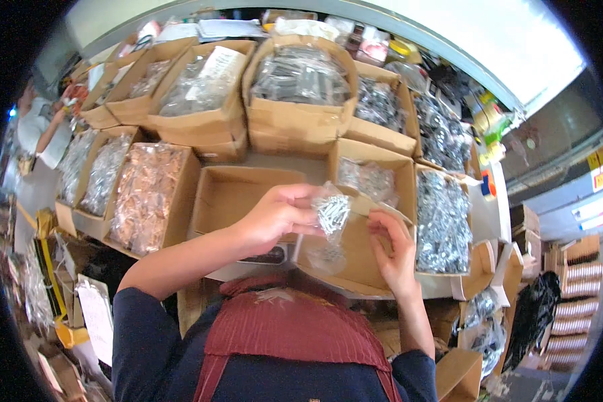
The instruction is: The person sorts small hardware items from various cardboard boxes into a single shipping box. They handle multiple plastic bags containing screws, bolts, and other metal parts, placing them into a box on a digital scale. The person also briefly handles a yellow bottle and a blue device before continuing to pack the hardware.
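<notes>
The clear bag of silvery screws (333, 213) hangs near the middle of the view, its upper part pinched between the thumb and fingers of the left hand (281, 218) at its nine o'clock; that grip is best kept high and firm, so the thin film neither slips nor tears. The right hand (392, 251), at four o'clock, is loosely curled, and I cannot tell whether it pinches anything. Handling the bag above the open carton (355, 275) at five o'clock seems wise, clear of the bagged-parts box (400, 175) at two.
</notes>
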Available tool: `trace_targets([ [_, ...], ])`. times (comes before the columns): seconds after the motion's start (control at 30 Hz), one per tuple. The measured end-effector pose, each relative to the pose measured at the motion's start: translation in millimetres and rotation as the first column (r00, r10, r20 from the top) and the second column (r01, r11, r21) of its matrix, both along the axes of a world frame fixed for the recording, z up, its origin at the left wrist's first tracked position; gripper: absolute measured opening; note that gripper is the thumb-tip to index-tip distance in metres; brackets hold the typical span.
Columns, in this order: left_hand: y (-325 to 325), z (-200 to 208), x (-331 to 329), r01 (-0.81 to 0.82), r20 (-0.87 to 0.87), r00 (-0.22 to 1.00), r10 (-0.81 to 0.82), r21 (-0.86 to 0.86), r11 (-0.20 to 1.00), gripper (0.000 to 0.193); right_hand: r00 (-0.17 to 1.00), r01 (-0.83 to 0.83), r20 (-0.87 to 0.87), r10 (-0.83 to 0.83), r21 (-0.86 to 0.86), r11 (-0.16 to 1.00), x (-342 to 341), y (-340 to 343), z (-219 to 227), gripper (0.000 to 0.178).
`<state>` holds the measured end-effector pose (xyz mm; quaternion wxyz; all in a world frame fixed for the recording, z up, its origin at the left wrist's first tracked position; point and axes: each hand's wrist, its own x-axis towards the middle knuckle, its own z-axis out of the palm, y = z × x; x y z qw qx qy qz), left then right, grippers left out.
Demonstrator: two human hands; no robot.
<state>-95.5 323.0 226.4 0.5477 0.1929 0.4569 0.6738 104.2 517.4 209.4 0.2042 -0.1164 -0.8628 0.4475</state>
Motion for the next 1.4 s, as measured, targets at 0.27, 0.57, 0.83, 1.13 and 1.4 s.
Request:
trace_targets([
  [0.27, -62.4, 15.4, -32.9, -0.156, 0.055, 0.987, 0.152, 0.064, 0.986, 0.052, 0.750, -0.636, 0.478, 0.457, 0.333, 0.696, -20.9, -25.2, -29.1, 0.061],
  [0.57, -177.3, 25.6, -100.0, -0.714, 0.135, 0.700, 0.701, 0.124, 0.689, 0.029, 0.793, -0.557, 0.500, 0.347, 0.365, 0.747, -20.5, -6.0, -44.0, 0.059],
  [0.83, -322.9, -31.1, -203.4, -0.887, 0.162, 0.447, 0.880, -0.043, 0.459, 0.063, 0.887, -0.401, 0.370, 0.277, 0.317, 0.860, -26.5, -5.7, -60.9, 0.065],
  [1.13, -163.6, 27.0, -97.8, -0.491, -0.328, 0.844, 0.424, -0.156, 0.857, 0.036, 0.969, -0.091, 0.169, 0.181, -0.437, 0.895, -35.0, 6.2, 4.6, 0.040],
  [1.4, -65.1, 39.9, -24.4, -0.008, -0.231, 0.972, -0.031, -0.164, 0.986, 0.055, 0.977, -0.179, 0.002, 0.212, -0.529, 0.830, -38.1, -20.0, 43.8, 0.053],
])
